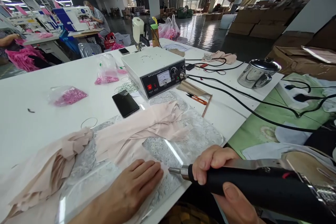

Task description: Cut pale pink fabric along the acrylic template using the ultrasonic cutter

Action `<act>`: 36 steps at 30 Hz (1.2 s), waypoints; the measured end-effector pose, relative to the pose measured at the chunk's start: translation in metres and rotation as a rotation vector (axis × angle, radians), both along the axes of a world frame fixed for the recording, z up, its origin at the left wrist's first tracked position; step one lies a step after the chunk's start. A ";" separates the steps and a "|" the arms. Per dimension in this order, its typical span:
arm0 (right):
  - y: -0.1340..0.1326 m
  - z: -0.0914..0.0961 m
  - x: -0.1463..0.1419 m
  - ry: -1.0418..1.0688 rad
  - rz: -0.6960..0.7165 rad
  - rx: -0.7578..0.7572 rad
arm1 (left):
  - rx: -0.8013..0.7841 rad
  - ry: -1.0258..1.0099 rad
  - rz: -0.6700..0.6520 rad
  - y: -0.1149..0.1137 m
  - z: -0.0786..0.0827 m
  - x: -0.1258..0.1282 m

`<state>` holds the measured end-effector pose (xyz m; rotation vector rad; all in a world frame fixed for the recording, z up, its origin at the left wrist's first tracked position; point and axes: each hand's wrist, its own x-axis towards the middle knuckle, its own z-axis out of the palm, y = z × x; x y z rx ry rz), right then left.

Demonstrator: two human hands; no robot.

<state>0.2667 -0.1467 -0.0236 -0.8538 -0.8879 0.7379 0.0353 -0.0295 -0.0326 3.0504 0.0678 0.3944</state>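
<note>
So the handheld tool (249, 185) is a chunky black barrel with a short silvery metal tip (175, 170), held roughly level in the right hand (217, 168) with the tip pointing left, right at the near edge of the clear sheet (168, 150). The fabric (147, 126) is thin pale pink stuff in long strips, rumpled and overlapping across that sheet. Its near end is pressed flat under the left hand (131, 192), whose fingertips are just beside the tip.

Pale pink fabric strips (147, 126) lie on a grey-speckled mat (202, 133) — the surface (31, 129) white, the tool handle (252, 185) black, the phone (125, 103) black, beads (69, 96) bright pink at ten o'clock.
</note>
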 end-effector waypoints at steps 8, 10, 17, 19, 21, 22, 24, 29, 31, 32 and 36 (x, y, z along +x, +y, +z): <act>0.003 0.008 0.001 -0.015 0.098 0.035 | 0.001 0.020 0.023 -0.004 -0.001 -0.003; 0.004 0.007 0.001 -0.017 0.067 0.029 | 0.018 0.002 0.021 -0.004 0.004 0.000; 0.003 0.012 -0.004 -0.060 0.022 -0.013 | 0.057 -0.024 0.010 -0.003 0.015 0.006; 0.003 0.014 -0.003 -0.079 0.021 -0.007 | 0.052 -0.020 0.012 -0.003 0.013 0.005; 0.002 0.016 -0.003 -0.091 0.032 -0.001 | 0.037 -0.023 0.015 -0.003 0.010 0.003; 0.002 0.017 -0.002 -0.091 0.041 0.003 | 0.029 -0.026 0.017 -0.003 0.009 0.002; 0.002 0.019 -0.001 -0.078 0.079 -0.005 | 0.019 -0.019 0.020 -0.003 0.009 0.002; 0.003 0.018 -0.001 -0.027 0.114 0.050 | 0.018 0.038 0.022 -0.002 0.011 0.002; 0.005 0.017 -0.003 -0.009 0.102 0.067 | 0.026 0.050 0.026 -0.002 0.011 0.001; 0.006 0.016 -0.003 -0.005 0.093 0.077 | 0.027 0.054 0.026 -0.002 0.010 0.001; 0.012 0.018 -0.005 0.000 0.038 0.098 | 0.016 0.062 0.019 -0.004 0.006 0.000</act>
